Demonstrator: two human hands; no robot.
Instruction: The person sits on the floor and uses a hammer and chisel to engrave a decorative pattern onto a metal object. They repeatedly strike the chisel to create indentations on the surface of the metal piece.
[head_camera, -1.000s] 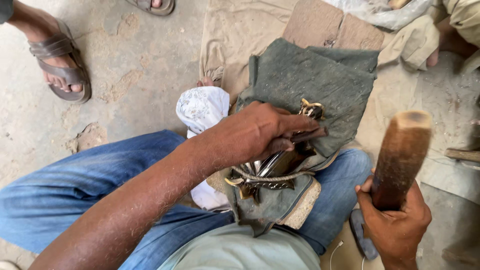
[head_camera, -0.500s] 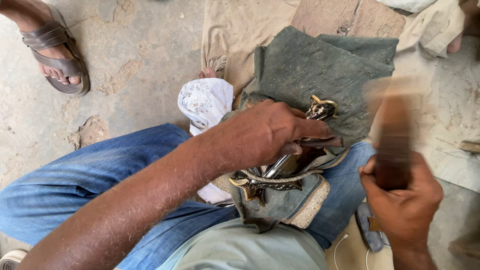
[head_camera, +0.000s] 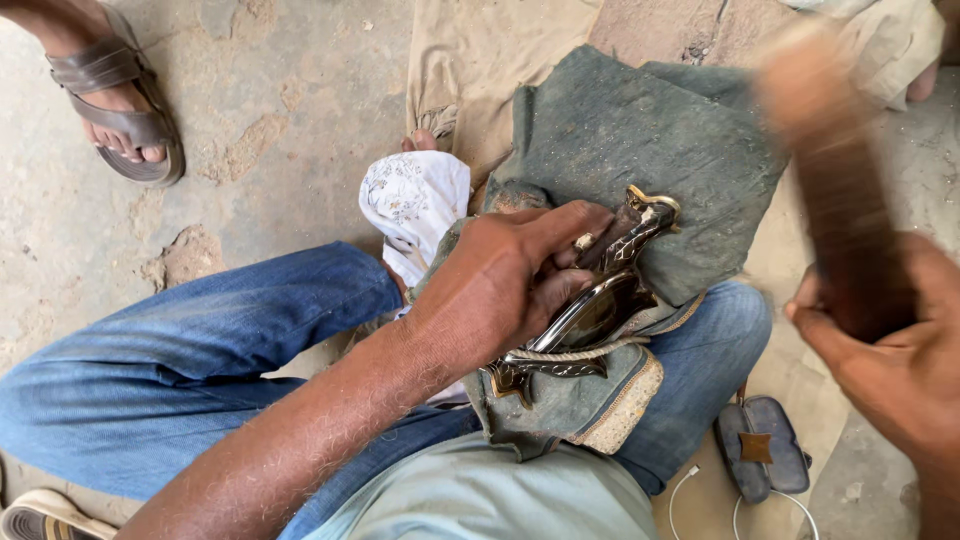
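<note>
Our left hand (head_camera: 500, 285) presses a curved brass-and-dark metal piece (head_camera: 590, 310) against the grey cloth (head_camera: 640, 130) on our lap, its long axis running up-right. Our right hand (head_camera: 890, 350), well apart to its right, clasps a blurred wooden mallet (head_camera: 830, 170).

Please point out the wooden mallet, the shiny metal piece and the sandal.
wooden mallet (head_camera: 840, 200), head view, blurred shaft above the right hand.
shiny metal piece (head_camera: 600, 310), head view, polished curved middle.
sandal (head_camera: 125, 125), head view, brown strap.
</note>
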